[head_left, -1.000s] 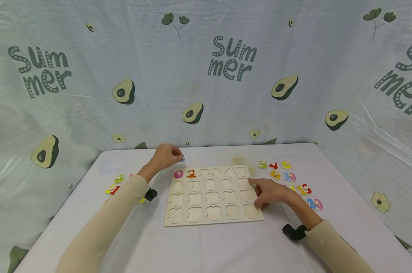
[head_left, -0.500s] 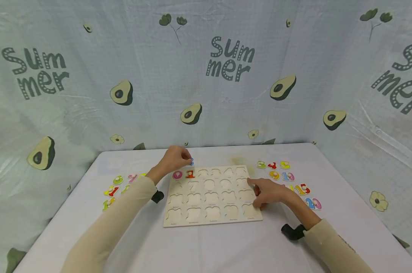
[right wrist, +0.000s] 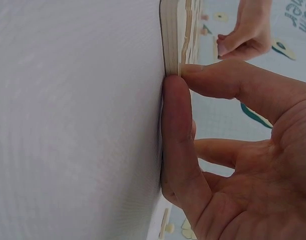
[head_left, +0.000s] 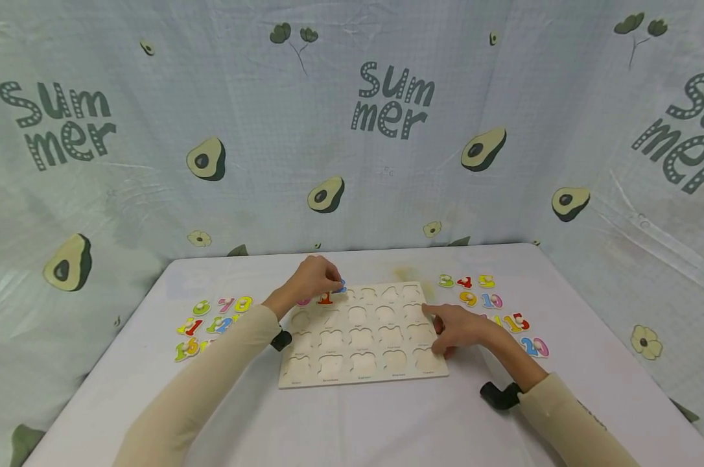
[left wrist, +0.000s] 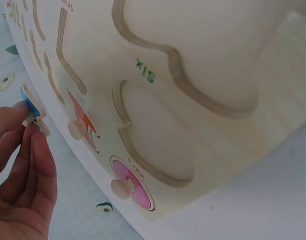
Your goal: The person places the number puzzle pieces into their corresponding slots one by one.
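Note:
My left hand pinches a small blue puzzle number over the top row of the wooden number board. The left wrist view shows the blue piece upright between thumb and fingers, just off the board face; its digit is not readable there. Beside it in that row, a red-orange 1 and a pink 0 sit in their recesses, each with a wooden knob. At the board's right side, my right hand holds the edge, a fingertip on the face and another finger against the side.
Several loose knobbed numbers lie left of the board, including a green 6 and a yellow 8. More lie to the right, among them a green 3 and a 20. A printed curtain hangs behind the table.
My left hand has moved right and slightly nearer, carrying the blue number from behind the board to its top row. It now partly covers the pink 0. The right hand stays at the edge.

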`<control>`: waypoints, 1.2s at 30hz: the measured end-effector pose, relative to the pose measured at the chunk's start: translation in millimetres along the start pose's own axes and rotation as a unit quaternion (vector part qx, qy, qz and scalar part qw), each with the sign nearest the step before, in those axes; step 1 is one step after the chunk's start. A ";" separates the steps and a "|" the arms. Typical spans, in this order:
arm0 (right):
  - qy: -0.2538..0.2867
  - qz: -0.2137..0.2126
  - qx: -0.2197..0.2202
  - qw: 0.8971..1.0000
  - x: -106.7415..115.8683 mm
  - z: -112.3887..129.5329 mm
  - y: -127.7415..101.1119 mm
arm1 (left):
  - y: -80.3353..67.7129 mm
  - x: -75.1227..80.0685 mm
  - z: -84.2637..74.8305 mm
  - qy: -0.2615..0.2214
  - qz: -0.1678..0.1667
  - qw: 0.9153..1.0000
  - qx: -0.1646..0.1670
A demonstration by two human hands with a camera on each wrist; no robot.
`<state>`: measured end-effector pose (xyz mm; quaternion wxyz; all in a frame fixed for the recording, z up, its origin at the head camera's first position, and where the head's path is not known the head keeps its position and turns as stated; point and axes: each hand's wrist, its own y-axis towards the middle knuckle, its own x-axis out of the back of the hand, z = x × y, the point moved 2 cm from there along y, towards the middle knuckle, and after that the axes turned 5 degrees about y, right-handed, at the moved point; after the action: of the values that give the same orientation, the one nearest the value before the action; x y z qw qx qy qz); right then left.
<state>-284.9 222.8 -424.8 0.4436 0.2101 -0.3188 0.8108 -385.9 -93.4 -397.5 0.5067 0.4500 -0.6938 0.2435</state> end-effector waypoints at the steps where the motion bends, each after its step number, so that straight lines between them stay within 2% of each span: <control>1: 0.000 0.000 0.000 1.000 -0.2 0.2 -0.1 | 0.6 -1.0 -1.3 0.002 0.003 1.000 -0.002; 9: -0.004 -0.001 0.002 1.000 0.2 -2.0 0.9 | 3.7 -7.6 -8.9 -0.007 0.019 1.000 0.008; 23: -0.005 0.004 -0.005 1.000 0.8 -4.2 2.7 | 8.8 -11.1 -16.8 0.020 0.046 0.999 0.012; 36: -0.009 0.004 -0.007 1.000 1.8 -5.4 3.1 | 11.4 -12.2 -20.5 0.073 0.059 0.995 -0.021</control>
<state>-288.8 226.4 -428.5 0.4392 0.2133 -0.3293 0.8082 -384.9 -67.1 -399.9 0.5501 0.3790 -0.6852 0.2904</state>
